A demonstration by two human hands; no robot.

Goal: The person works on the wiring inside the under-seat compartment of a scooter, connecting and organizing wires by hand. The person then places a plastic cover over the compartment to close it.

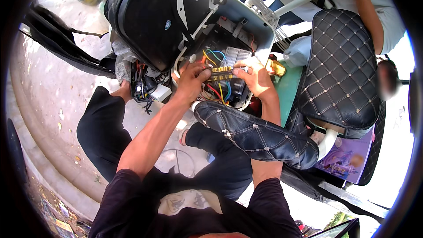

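Observation:
My left hand [192,81] and my right hand [257,78] pinch the two ends of a dark terminal strip [221,72] with yellow contacts. Red, yellow, green and blue wires [229,91] run past it on both sides. Below the strip lies a finned metal box [240,56], partly covered by my right hand. All this sits inside the open grey storage bin [261,25] of a vehicle, its black seat [141,24] tipped up at the left. My fingers hide the strip's ends.
A padded black armrest [255,134] crosses over my right forearm. A quilted black backrest [339,66] stands at the right. Loose parts and a white box [159,92] lie left of the bin. A yellow-cased tool [276,67] rests at its right. Another person [374,0] is at the upper right.

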